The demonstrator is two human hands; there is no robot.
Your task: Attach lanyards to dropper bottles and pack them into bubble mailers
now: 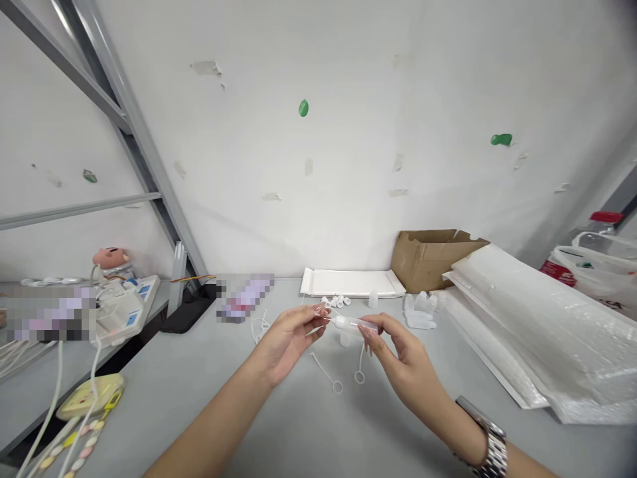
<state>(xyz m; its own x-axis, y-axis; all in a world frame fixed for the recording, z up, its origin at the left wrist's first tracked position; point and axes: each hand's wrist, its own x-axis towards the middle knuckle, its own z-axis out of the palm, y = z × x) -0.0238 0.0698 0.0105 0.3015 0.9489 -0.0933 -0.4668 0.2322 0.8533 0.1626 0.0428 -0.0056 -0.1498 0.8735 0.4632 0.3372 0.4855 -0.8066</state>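
Note:
In front of me, my right hand point(391, 340) grips a small translucent squeeze bottle point(354, 323) between thumb and fingers, its white nozzle end pointing left. My left hand point(293, 335) is pinched closed at that nozzle end; what its fingertips hold is too small to make out. Beneath the hands lie two white plastic strips with ring ends, a left ring strip point(332, 380) and a right ring strip point(359, 369). Just beyond the fingers is a group of small white caps point(341, 301). Another translucent piece point(345, 339) shows under the held bottle.
Several translucent bottles point(421, 311) stand and lie to the right, and a single one point(373, 300) stands farther back. A white tray point(353, 283) and a cardboard box point(432, 259) are by the wall. Bubble mailers point(542, 325) cover the right side. More white strips point(261, 325) lie left.

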